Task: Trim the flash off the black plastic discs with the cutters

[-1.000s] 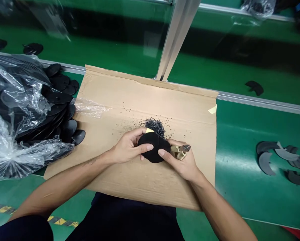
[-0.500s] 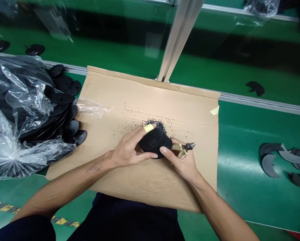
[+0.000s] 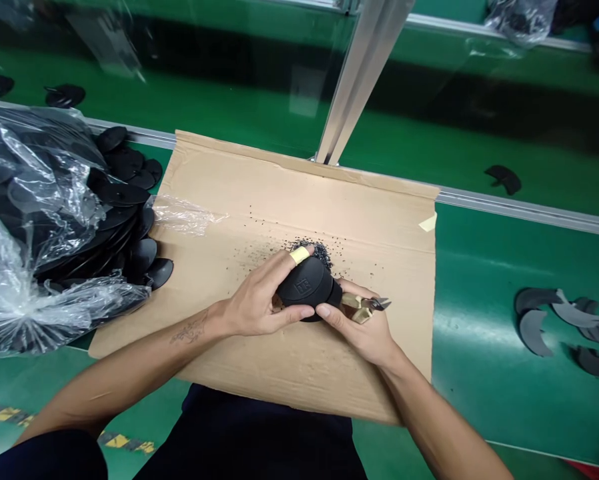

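- Since the earlier frames, the black cap (image 3: 307, 285) had been turned so that its embossed dome faced up, and the nippers (image 3: 368, 306) had been lowered slightly.
- At the far left, a clear plastic bag (image 3: 34, 280) of black discs was seen spilling onto the cardboard sheet (image 3: 239, 360).
- The left hand (image 3: 257, 303) was curled round the cap, which was pinched between the thumb at the near rim and the taped finger (image 3: 299, 255) over the top.
- The cap was held just above the cardboard, beside a small heap of black trimmings (image 3: 323, 251).
- The cap was judged to be light, stiff moulded plastic with a smooth, possibly slippery dome, so the rim was thought the surest place to be gripped.
- The right hand (image 3: 367, 333) was closed about the nipper handles, with one fingertip pressed against the cap's right edge.
- Well apart at the right, grey crescent pieces (image 3: 562, 320) were laid on the green worktop (image 3: 479, 373).
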Motion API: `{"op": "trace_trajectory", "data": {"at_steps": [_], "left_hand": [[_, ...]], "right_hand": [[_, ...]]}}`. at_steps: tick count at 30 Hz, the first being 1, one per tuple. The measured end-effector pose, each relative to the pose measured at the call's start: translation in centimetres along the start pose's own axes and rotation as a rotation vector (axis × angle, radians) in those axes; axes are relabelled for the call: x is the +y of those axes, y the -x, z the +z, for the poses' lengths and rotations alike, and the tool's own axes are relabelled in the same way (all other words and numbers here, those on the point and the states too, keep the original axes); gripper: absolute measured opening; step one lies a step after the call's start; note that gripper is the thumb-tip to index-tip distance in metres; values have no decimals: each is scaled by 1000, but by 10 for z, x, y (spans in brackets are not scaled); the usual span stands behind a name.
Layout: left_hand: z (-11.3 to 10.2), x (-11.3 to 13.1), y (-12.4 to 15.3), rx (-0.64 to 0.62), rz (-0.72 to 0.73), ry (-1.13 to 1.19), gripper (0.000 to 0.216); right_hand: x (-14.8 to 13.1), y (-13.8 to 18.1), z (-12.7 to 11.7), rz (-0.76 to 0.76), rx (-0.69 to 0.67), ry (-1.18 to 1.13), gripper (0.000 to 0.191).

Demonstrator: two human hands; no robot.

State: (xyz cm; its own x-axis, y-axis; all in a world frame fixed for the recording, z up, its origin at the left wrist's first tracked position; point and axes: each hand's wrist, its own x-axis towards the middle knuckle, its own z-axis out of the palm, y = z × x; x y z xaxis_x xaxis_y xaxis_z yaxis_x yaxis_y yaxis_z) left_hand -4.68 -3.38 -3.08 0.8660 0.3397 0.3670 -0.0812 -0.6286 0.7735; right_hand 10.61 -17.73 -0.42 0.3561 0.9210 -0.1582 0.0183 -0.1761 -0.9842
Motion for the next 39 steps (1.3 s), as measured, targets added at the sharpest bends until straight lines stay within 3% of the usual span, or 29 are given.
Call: {"op": "trace_trajectory", "data": {"at_steps": [20,32,39], "left_hand": [[2,2,0,-70,-55,143,78],[2,0,1,-127,31,100,71],[-3,0,-3,52,218,-108,60]], "right_hand": [[0,0,-2,-82,-113,27,38],[1,2,-4,-147,-142,73,39],[1,2,-4,-234,-135,70,32]]}}
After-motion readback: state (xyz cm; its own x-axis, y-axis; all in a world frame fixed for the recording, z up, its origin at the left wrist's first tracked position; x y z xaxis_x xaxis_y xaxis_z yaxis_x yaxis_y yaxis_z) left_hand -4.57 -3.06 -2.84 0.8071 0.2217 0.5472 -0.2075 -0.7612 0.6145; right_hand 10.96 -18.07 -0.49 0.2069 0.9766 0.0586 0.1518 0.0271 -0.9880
